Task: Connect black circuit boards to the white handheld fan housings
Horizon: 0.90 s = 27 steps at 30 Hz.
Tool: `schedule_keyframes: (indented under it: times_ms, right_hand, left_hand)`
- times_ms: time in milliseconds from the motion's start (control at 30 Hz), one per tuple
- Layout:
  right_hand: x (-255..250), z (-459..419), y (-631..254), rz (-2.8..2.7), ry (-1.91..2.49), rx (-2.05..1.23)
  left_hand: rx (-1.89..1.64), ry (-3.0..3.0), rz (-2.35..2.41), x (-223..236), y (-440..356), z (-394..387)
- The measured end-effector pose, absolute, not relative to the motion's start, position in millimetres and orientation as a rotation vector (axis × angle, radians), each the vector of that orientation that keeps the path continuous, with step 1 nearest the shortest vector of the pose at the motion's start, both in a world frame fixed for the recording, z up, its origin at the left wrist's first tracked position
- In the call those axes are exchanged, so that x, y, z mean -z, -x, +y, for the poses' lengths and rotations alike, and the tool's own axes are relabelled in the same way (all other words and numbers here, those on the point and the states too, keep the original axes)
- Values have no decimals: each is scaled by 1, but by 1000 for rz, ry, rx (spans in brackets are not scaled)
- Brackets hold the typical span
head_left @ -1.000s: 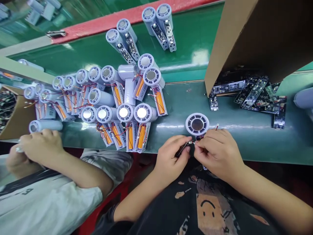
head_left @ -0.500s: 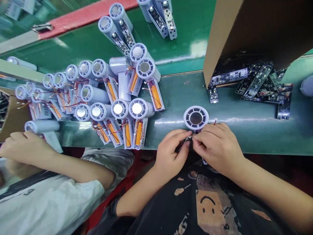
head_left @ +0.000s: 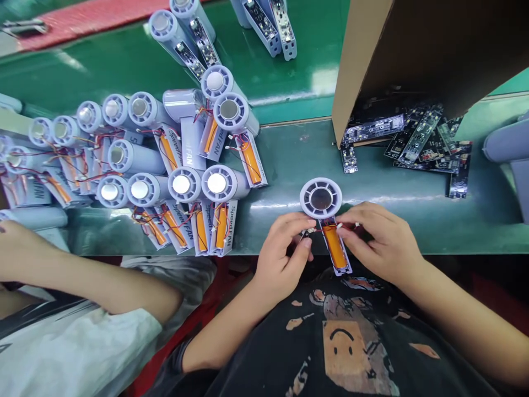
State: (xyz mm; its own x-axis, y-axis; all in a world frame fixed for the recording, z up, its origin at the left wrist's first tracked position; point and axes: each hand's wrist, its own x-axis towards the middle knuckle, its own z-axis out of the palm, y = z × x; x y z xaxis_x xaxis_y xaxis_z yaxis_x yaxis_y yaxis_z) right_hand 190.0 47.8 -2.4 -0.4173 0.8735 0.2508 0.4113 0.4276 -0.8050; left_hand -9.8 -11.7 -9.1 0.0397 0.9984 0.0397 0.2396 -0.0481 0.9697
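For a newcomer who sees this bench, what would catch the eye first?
Probably the crowd of lavender handheld fans on the left of the green bench, several with orange batteries exposed. Next, one fan sits apart, between the person's left hand and right hand, its orange battery showing. At the upper right, loose circuit boards lie heaped at the mouth of a cardboard box.

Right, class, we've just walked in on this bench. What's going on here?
Someone is working on a fan, its orange battery exposed. Their left hand pinches a small dark part, perhaps a circuit board; its shape is mostly hidden. Their right hand is at a white plug on the battery's other side. More fans crowd the left, loose boards lie at the box, and a co-worker's arm shows at far left.
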Motion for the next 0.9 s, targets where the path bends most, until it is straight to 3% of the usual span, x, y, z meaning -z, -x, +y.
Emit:
schedule_keyframes:
  times_ms: [233,367,467,667,900]
  right_hand:
    - [-4,51,-178,-1215,1155,-1588]
    - [-8,52,-178,-991,1089,-1786]
    - [-9,50,-181,-1025,1091,-1779]
    - [-2,41,-189,-1429,1079,-1467]
    - [-5,50,-187,-1450,1062,-1390]
  left_hand:
    - [-872,-1667,1320,5,14,-11]
    - [-731,-1855,1359,4,18,-10]
    - [-666,-1905,1379,2,18,-10]
    - [-506,-1993,1434,-4,11,-6]
    - [-274,-2124,1528,-14,0,1]
